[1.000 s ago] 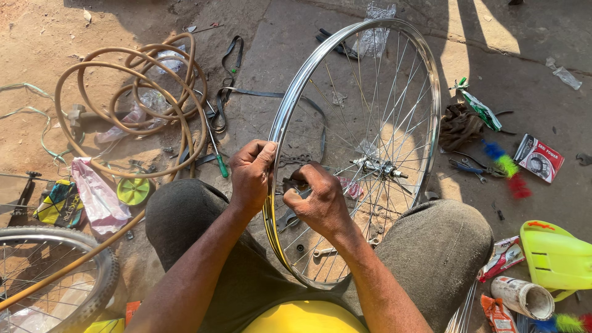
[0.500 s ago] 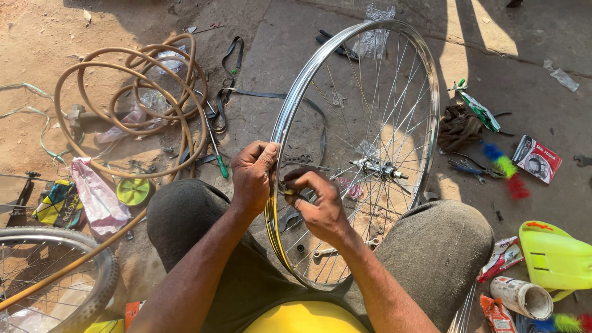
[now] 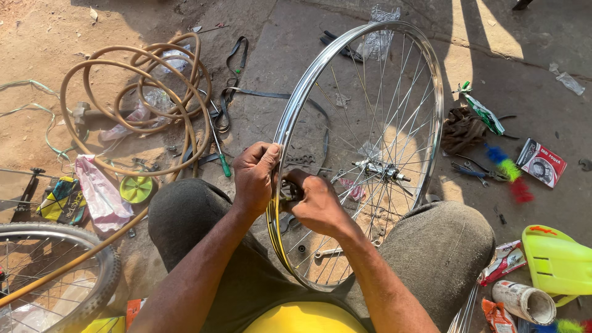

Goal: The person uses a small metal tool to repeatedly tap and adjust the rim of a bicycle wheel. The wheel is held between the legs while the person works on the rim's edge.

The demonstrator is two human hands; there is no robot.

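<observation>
Head view, looking down at lap. One chrome wheel rim (image 3: 290,126) w/ spokes stands upright btwn the knees, hub (image 3: 377,168) at centre.

Left hand (image 3: 256,176) wraps the rim's near edge, fingers closed on it. Right hand (image 3: 319,203) is inside the rim among the spokes, fingers pinched together on sth small and dark; can't tell what it is. The two hands sit just beside each other, rim btwn them.

Packages and labels:
- 1 flat red-and-black rectangular pack (image 3: 541,163), right side, on the concrete.
- 1 green-and-white wrapper (image 3: 482,112), long and narrow, just beside a brown rag (image 3: 462,129).
- 1 red-and-white sachet (image 3: 504,262), lower right, near the right knee.
- 1 orange packet (image 3: 496,313), bottom right.
- 1 white can w/ red print (image 3: 524,301), lying on its side, next to the orange packet.
- 1 pink-white plastic bag (image 3: 98,194), left, next to a round lime-green lid (image 3: 136,189).
- 1 crumpled clear wrapper (image 3: 377,37) behind the rim's top.

Other counts: 1 coiled tan hose (image 3: 135,105), upper left; 1 second wheel w/ tyre (image 3: 58,277), bottom left; 1 lime-green plastic container (image 3: 558,262), right edge; 1 blue-handled pliers (image 3: 472,171); 1 green-handled screwdriver (image 3: 219,151); 1 red-green-blue bristle brush (image 3: 509,172).
</observation>
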